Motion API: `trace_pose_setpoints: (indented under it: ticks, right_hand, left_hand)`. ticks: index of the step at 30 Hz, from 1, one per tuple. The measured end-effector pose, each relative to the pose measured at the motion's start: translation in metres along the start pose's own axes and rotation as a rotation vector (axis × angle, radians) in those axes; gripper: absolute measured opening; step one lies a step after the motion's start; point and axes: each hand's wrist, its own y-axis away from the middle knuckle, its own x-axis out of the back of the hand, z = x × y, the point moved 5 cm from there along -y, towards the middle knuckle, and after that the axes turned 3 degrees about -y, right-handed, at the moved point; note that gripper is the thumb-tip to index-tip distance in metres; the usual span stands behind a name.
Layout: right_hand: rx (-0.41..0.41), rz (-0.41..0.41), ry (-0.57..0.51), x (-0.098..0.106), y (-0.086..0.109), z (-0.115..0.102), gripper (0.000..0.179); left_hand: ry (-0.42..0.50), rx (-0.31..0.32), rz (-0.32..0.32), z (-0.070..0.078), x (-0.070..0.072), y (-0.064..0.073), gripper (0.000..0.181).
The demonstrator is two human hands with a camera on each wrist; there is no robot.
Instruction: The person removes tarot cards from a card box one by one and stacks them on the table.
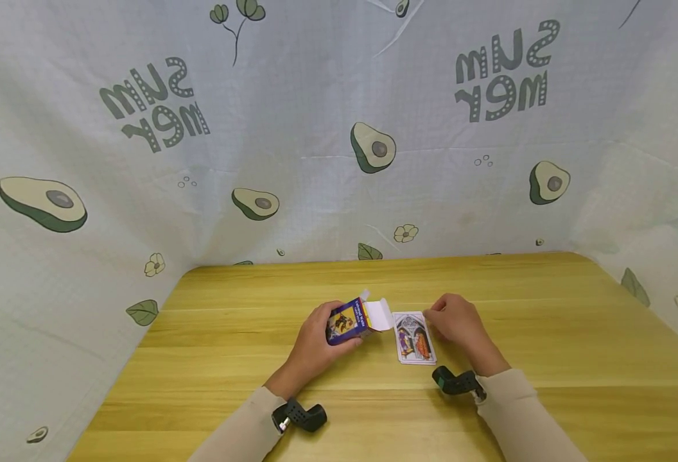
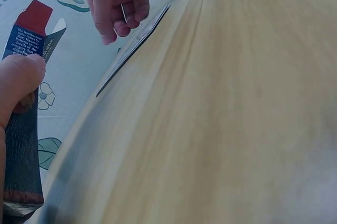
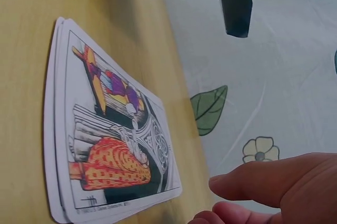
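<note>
My left hand [image 1: 314,340] grips a blue tarot card box [image 1: 345,322], thumb on one side and fingers round the other. The box is tilted, its white-lined end flap [image 1: 379,314] folded out toward the right. In the left wrist view the thumb presses the box's dark side [image 2: 21,150]. A small stack of tarot cards [image 1: 414,338] lies face up on the table, edges slightly uneven. Just beside its upper right corner is my right hand [image 1: 457,321], fingers loosely bent. The right wrist view shows its thumb [image 3: 253,182] apart from the cards, with nothing visible in its grasp.
The wooden table [image 1: 229,372] extends round both hands. Behind it hangs a pale cloth [image 1: 316,128] printed with avocados, leaves and lettering, meeting the table's far edge. A black camera mount sits on each wrist.
</note>
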Motion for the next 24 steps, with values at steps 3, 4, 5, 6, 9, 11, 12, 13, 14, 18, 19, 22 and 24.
trace_pose_setpoints:
  ticks: [3,4,5,6,9,11,12,13,14,18,19,22,24]
  right_hand:
    - [0.013,0.004,-0.026,0.004,0.001,-0.002,0.024]
    - [0.021,0.008,-0.03,0.006,0.001,-0.004,0.024]
    - [0.03,0.012,-0.035,0.007,0.001,-0.006,0.024]
    - [0.043,0.017,-0.038,0.008,0.002,-0.008,0.025]
    - [0.069,0.022,-0.062,0.009,0.004,-0.015,0.024]
    - [0.077,0.02,-0.086,0.009,0.006,-0.021,0.024]
    - [0.08,0.019,-0.099,0.009,0.007,-0.024,0.024]
    - [0.085,0.018,-0.111,0.009,0.007,-0.026,0.024]
    - [0.09,0.017,-0.123,0.008,0.008,-0.029,0.024]
    - [0.119,0.001,-0.167,0.005,0.013,-0.039,0.023]
    - [0.13,-0.005,-0.175,0.004,0.015,-0.042,0.022]
    - [0.158,-0.02,-0.203,0.001,0.02,-0.049,0.022]
    - [0.177,-0.026,-0.226,0.0,0.023,-0.054,0.022]
  left_hand:
    - [0.003,0.003,-0.01,0.0,-0.001,0.0,0.07]
    - [0.004,0.002,-0.012,0.0,-0.001,0.0,0.07]
    - [0.006,0.002,-0.013,0.0,-0.001,0.0,0.07]
    - [0.004,0.006,-0.017,0.0,-0.001,0.0,0.07]
    - [0.008,0.011,-0.024,0.0,-0.001,0.0,0.071]
    - [0.01,0.013,-0.027,0.0,-0.001,0.0,0.071]
    - [0.009,0.013,-0.029,0.0,-0.001,0.0,0.071]
    - [0.01,0.012,-0.028,0.0,-0.001,0.0,0.071]
    - [0.012,0.009,-0.028,0.001,-0.001,0.0,0.071]
    - [0.012,0.012,-0.03,0.001,-0.001,0.001,0.07]
    - [0.011,0.014,-0.032,0.001,-0.001,0.001,0.069]
    - [0.004,0.016,-0.034,0.001,-0.002,0.002,0.069]
    - [-0.001,0.012,-0.032,0.002,-0.002,0.001,0.07]
